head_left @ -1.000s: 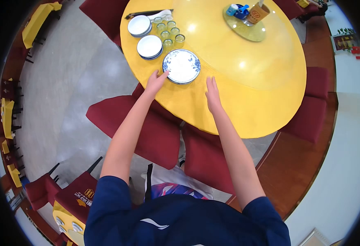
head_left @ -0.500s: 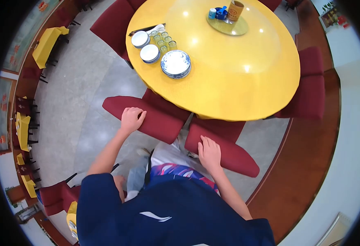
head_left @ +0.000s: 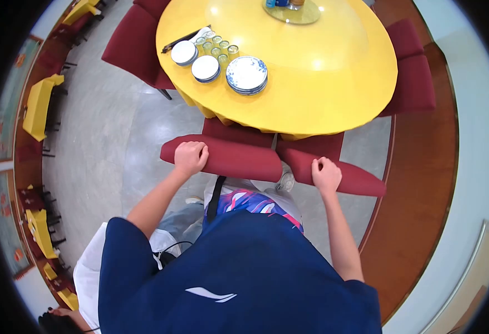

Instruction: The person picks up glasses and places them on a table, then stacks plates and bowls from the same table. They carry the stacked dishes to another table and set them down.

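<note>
My left hand (head_left: 191, 157) is closed over the top edge of a red chair back (head_left: 239, 160). With its fingers curled, my right hand (head_left: 327, 175) grips the top of a second red chair back (head_left: 358, 178). The two chairs stand side by side at the near edge of a round table with a yellow cloth (head_left: 311, 94). On the table's left part are a stack of patterned plates (head_left: 246, 74), two stacks of small white dishes (head_left: 205, 68) and several glasses (head_left: 223, 57).
A glass turntable (head_left: 292, 14) bears small containers at the far side. More red chairs stand at the left (head_left: 133, 47) and right (head_left: 411, 83) of the table. Another person in white (head_left: 88, 270) is close by at my lower left. Yellow-covered tables (head_left: 41, 108) line the far left.
My right hand has curled round its chair back and shifted right. Both chair backs have turned straighter to the table. The other person's white clothing now shows at the lower left.
</note>
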A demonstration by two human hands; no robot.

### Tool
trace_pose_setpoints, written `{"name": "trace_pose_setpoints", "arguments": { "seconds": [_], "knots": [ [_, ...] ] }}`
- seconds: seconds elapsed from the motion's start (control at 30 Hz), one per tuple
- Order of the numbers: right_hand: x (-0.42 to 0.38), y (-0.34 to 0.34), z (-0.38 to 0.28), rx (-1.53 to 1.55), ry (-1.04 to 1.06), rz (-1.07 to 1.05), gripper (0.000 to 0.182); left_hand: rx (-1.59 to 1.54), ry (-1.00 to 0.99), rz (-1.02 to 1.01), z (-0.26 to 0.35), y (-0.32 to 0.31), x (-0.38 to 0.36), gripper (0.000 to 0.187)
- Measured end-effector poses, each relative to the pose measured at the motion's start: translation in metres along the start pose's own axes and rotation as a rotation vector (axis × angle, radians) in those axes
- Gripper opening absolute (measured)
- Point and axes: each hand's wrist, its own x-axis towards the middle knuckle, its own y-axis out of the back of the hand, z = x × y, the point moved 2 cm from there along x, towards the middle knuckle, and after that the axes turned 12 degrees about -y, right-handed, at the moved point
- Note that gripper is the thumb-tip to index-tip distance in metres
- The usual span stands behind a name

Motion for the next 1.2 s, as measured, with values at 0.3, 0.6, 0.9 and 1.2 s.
{"name": "trace_pose_setpoints", "arguments": {
  "seconds": [0.3,0.6,0.9,1.2],
  "knots": [
    [0.0,-0.008,-0.003,-0.104,-0.055,0.033,0.02,-0.037,-0.011,0.023,-0.008,0.002,-0.002,0.015],
    [-0.002,-0.012,0.0,-0.096,-0.017,0.055,0.018,-0.01,-0.008,-0.051,-0.01,0.0,-0.002,0.013],
    [-0.003,-0.009,-0.002,-0.076,0.029,0.075,0.017,-0.029,-0.017,0.029,-0.01,0.0,-0.003,0.013],
    [-0.005,-0.008,-0.001,-0.14,-0.016,0.037,0.019,-0.021,-0.026,-0.002,-0.01,0.003,-0.006,0.015]
  ]
}}
